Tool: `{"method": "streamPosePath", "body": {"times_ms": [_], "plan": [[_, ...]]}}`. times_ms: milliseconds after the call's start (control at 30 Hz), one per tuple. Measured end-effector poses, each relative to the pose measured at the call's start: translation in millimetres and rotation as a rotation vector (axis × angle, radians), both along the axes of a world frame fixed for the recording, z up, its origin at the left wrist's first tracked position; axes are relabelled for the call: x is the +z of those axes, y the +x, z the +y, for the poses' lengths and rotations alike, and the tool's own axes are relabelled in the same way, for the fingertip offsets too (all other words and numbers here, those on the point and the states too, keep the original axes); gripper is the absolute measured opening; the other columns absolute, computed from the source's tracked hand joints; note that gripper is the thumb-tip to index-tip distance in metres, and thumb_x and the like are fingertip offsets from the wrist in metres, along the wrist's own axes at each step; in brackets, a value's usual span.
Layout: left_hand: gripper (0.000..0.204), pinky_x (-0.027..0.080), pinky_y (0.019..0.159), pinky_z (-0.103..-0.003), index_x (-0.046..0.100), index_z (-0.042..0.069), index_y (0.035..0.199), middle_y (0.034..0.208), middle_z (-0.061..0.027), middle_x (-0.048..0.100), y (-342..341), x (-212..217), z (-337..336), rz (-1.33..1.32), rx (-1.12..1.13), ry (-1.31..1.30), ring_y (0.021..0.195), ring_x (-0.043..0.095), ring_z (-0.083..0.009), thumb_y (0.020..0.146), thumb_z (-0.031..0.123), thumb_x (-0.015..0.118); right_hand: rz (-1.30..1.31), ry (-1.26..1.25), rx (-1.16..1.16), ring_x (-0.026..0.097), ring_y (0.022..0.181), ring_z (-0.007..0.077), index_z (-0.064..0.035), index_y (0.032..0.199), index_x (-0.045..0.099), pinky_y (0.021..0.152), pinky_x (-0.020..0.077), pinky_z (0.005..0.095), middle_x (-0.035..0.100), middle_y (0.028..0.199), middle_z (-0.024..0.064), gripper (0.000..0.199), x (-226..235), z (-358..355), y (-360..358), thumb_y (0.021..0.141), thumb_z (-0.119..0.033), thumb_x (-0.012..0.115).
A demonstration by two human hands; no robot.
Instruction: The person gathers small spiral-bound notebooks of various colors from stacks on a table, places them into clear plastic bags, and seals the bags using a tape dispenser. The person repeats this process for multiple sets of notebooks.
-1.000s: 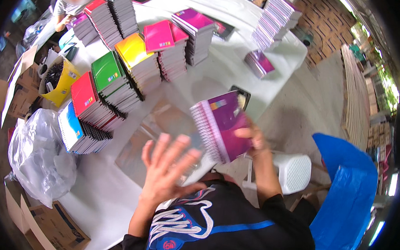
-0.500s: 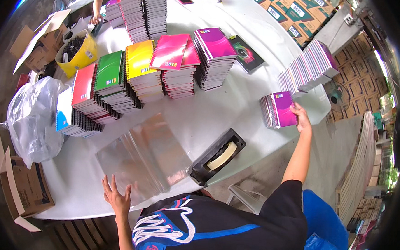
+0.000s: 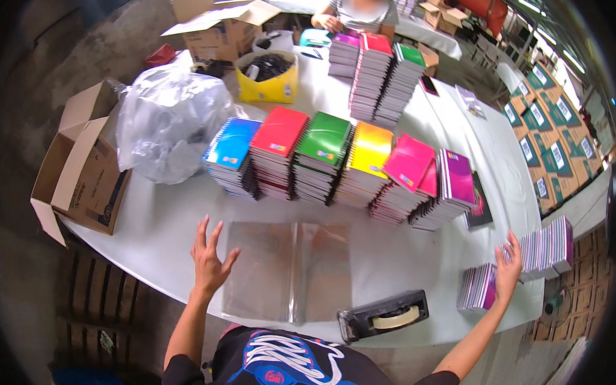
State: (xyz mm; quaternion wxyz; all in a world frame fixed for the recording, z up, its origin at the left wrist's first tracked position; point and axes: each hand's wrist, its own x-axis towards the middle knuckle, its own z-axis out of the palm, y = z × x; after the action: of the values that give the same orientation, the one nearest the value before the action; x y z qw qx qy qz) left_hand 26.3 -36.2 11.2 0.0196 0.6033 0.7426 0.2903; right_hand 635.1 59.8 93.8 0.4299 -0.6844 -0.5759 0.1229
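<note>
My left hand (image 3: 212,261) is spread over the white table beside the left edge of the clear plastic sheets (image 3: 260,274), holding nothing. These sheets lie flat with a seam or overlap down the middle. At the right, my right hand (image 3: 508,271) is next to a small stack of purple notebooks (image 3: 476,288), its fingers stretched toward the far side and slightly apart. It partly hides the stack, and any contact is unclear. A longer leaning row of purple notebooks (image 3: 547,248) sits just beyond that hand. A black tape dispenser (image 3: 385,315) rests near the front edge.
Spiral notebook stacks in blue (image 3: 230,153), red (image 3: 279,139), green (image 3: 323,141), yellow (image 3: 367,154), pink (image 3: 408,163) and purple (image 3: 456,179) cross the table. A plastic bag (image 3: 172,123), open carton (image 3: 89,174) and yellow container (image 3: 266,89) stand left. Another person (image 3: 363,10) sits opposite.
The view has swung, bringing the person opposite into sight. My right hand has shifted from gripping the top purple notebook to the stack's far right side. My left hand stays spread.
</note>
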Motion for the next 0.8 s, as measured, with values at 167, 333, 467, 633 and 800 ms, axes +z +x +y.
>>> {"method": "streamPosePath", "body": {"times_ms": [167, 333, 467, 633, 800], "plan": [[0.058, 0.036, 0.099, -0.042, 0.049, 0.003, 0.126, 0.136, -0.0213, 0.039, -52, 43, 80, -0.108, -0.013, 0.390, 0.122, 0.041, -0.0385, 0.076, 0.025, 0.071, -0.199, 0.128, 0.649, 0.058, 0.104, 0.0252, -0.0025, 0.114, 0.060, 0.092, 0.0425, 0.0340, 0.062, 0.110, 0.0142, 0.042, 90, 42, -255, 0.076, -0.013, 0.070], [0.049, 0.041, 0.095, -0.036, 0.055, 0.002, 0.121, 0.123, -0.0170, 0.054, -99, 65, 171, -0.403, 0.118, 0.101, 0.114, 0.052, -0.0327, 0.083, 0.032, 0.062, -0.364, 0.122, 1.090, 0.052, 0.115, 0.0313, -0.0102, 0.125, 0.053, 0.097, 0.0407, 0.0386, 0.053, 0.125, 0.0171, 0.054, 62, 71, -442, 0.077, -0.028, 0.070], [0.036, 0.045, 0.090, -0.037, 0.065, 0.011, 0.112, 0.111, -0.0135, 0.063, -131, 43, 205, -0.509, -0.052, -0.175, 0.104, 0.059, -0.0302, 0.083, 0.032, 0.061, -0.704, 0.298, 0.873, 0.049, 0.117, 0.0331, -0.0120, 0.129, 0.048, 0.102, 0.0355, 0.0429, 0.050, 0.129, 0.0184, 0.061, -4, 104, -537, 0.075, -0.028, 0.071], [0.033, 0.045, 0.088, -0.034, 0.065, 0.020, 0.114, 0.122, -0.0138, 0.055, -152, 16, 190, -0.753, -0.275, -0.040, 0.098, 0.063, -0.0246, 0.081, 0.023, 0.066, -0.862, 0.139, 0.824, 0.048, 0.119, 0.0314, -0.0131, 0.129, 0.048, 0.103, 0.0338, 0.0435, 0.050, 0.129, 0.0178, 0.061, -19, 112, -555, 0.073, -0.023, 0.071], [0.038, 0.040, 0.097, -0.038, 0.062, 0.020, 0.119, 0.142, -0.0129, 0.033, -160, 18, 188, -0.680, -0.414, -0.081, 0.120, 0.047, -0.0288, 0.082, 0.018, 0.066, -0.806, -0.036, 0.865, 0.049, 0.118, 0.0319, -0.0134, 0.126, 0.052, 0.101, 0.0358, 0.0432, 0.052, 0.127, 0.0164, 0.051, 7, 113, -559, 0.077, -0.015, 0.067]]}}
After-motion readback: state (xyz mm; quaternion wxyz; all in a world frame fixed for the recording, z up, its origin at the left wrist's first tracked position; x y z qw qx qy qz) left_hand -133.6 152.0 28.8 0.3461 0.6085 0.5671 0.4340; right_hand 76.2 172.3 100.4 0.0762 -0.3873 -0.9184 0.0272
